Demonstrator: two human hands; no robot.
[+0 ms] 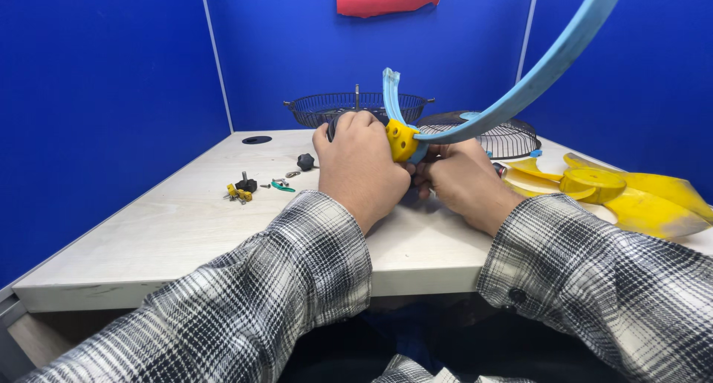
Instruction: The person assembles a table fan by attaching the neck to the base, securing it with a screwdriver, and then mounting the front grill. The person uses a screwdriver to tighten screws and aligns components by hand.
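Both hands' fingers (356, 127) around yellow clip (401, 139)

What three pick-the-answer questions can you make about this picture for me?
1. Where is the yellow fan blade?
A. right side of the table
B. on the floor
C. on the wall

2. What colour is the long curved band?
A. red
B. light blue
C. green

3. What are both hands doing?
A. resting flat
B. gripping the yellow clip
C. waving

Answers: 1 A, it lies by the right sleeve. 2 B, it arcs light blue above. 3 B, the left hand and right hand close around the clip.
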